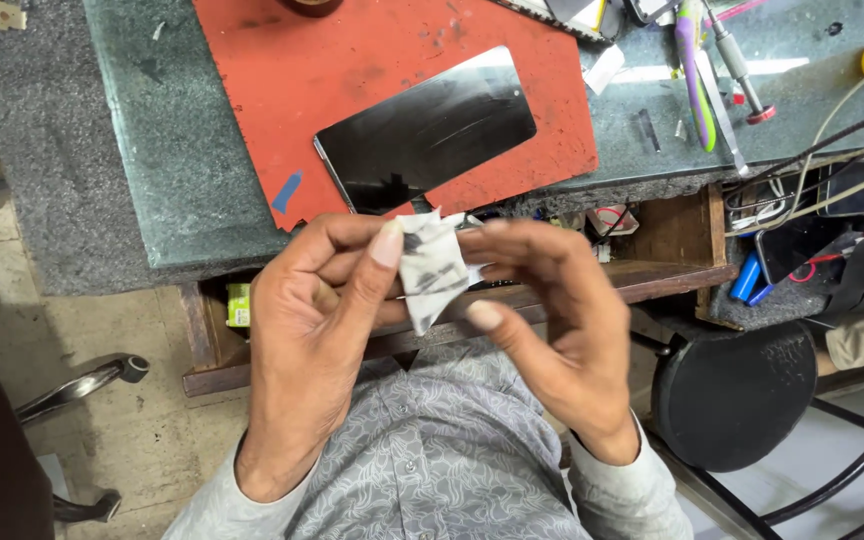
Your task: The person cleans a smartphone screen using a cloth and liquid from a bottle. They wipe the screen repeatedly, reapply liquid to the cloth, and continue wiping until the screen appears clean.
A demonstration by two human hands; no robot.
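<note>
Green stone worktop [182, 180] with a red mat [372, 70], above a bare concrete floor [102, 330].
Both hands, left [317, 330] and right [552, 320], pinch a small white wipe [432, 265], smudged grey-black, held over the lap just off the worktop edge. A dark phone [427, 130] lies on the mat; tools [707, 70] and cables [832, 160] crowd the right, beside a black stool [732, 400].

white wipe [432, 265] smudged grey-black; mat [372, 60] orange-red; phone [427, 135] glossy black; worktop [167, 150] speckled green; shirt [442, 460] grey, leaf-patterned; stool [732, 395] black.
</note>
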